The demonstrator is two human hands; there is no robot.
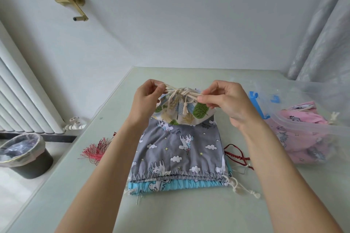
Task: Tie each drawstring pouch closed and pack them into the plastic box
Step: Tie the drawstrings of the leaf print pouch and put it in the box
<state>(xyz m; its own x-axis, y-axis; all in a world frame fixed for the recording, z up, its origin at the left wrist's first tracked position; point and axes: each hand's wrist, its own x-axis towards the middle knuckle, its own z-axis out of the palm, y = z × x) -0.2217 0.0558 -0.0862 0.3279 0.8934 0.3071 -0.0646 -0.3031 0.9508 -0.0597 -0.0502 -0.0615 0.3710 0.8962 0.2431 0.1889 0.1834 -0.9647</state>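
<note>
Left hand (146,98) pinches the cord (171,91) loops at the left of the leaf pouch (182,110); right hand (226,100) pinches the loops at the right. The pouch mouth is gathered, with a knot forming between the hands. The pouch is raised above the far end of the grey pouch (180,149), which lies flat on a blue pouch (151,185). The box (322,130), far right, holds a pink pouch (303,119). Judged handling: fabric light, soft, limp; cord thin and likely to slip. Grip the cord close to the knot, not the cloth
</note>
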